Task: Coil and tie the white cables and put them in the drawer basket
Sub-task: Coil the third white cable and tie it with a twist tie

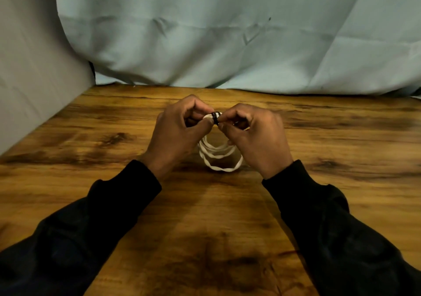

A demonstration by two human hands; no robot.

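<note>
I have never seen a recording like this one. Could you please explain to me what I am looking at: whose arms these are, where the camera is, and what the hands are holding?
There is no machine here. A person does the work with two bare hands, and the only picture comes from a camera worn on that person's head, looking forward and down. That is why both arms in black sleeves enter from the bottom edge.

The surface is a wooden table, with pale cloth hanging behind it.

Between the hands is a white cable, already wound into a coil of several loops. At the top of the coil a black tie wraps around the strands. The left hand pinches the coil beside the tie, and the right hand pinches at the tie from the other side. The lower loops hang toward the table; I cannot tell if they touch it. No drawer basket appears in this view.
</note>
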